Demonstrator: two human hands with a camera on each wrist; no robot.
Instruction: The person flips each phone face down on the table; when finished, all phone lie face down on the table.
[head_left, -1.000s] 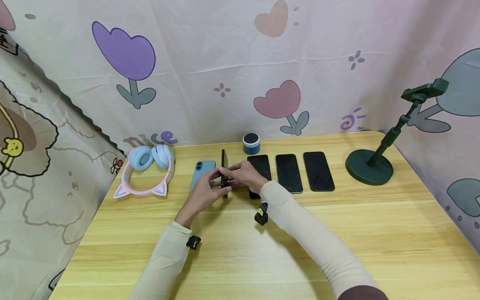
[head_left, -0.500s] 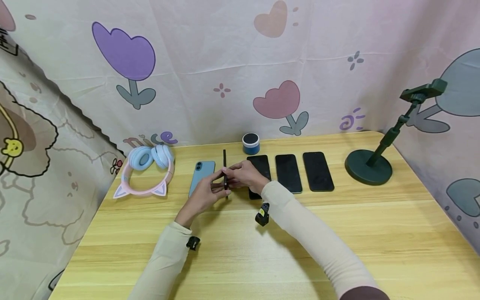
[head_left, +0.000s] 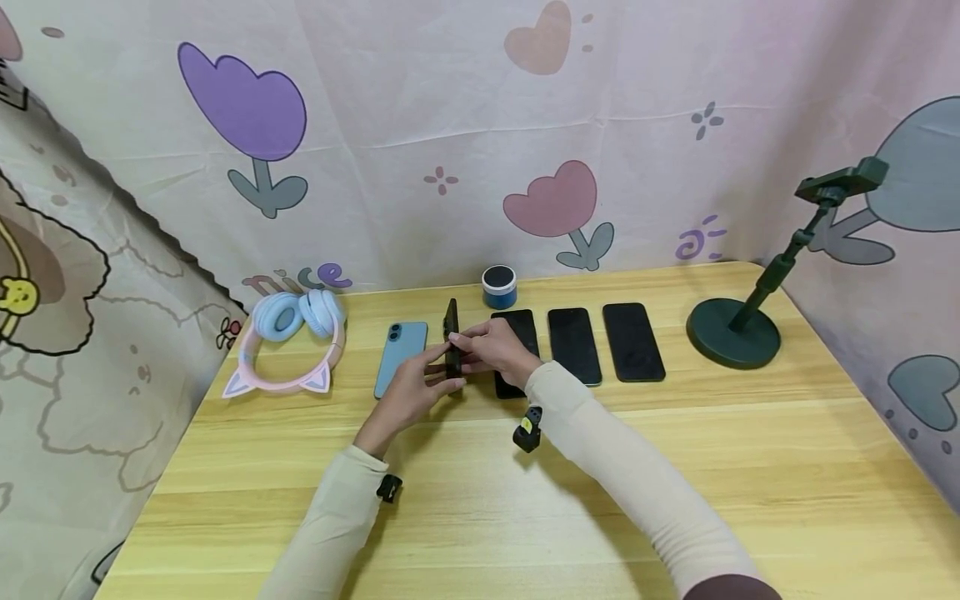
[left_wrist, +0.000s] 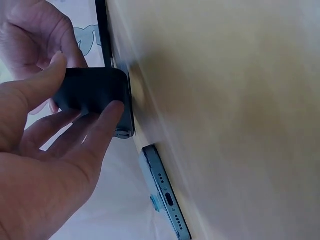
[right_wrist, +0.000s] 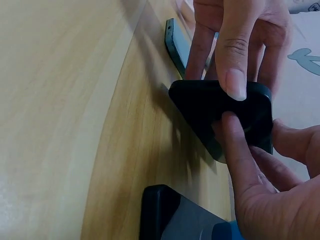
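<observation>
Both hands hold one black phone (head_left: 452, 321) upright on its side, just right of a light blue phone (head_left: 401, 357) lying flat. The left hand (head_left: 408, 396) grips its near end, with fingers on the phone's left face and the thumb at the lower near edge. From the other side, the right hand (head_left: 501, 350) pinches its upper edge and right face. In the left wrist view, the left fingers spread over the dark phone (left_wrist: 95, 90). The right wrist view shows a right fingertip against the phone's underside area (right_wrist: 200, 100); its far end is hidden by fingers.
To the right lie more black phones in a row: one partly under the right hand (head_left: 517, 325), a middle one (head_left: 575, 346) and an outer one (head_left: 633, 342). Pink-and-blue cat-ear headphones (head_left: 288, 383), a blue-and-white jar (head_left: 499, 292) and a dark green phone stand (head_left: 733, 333) surround them.
The held phone has swivelled slightly, from edge-on half a second ago to showing a sliver of its face now. Both hands keep their hold. The head view has shifted slightly.
</observation>
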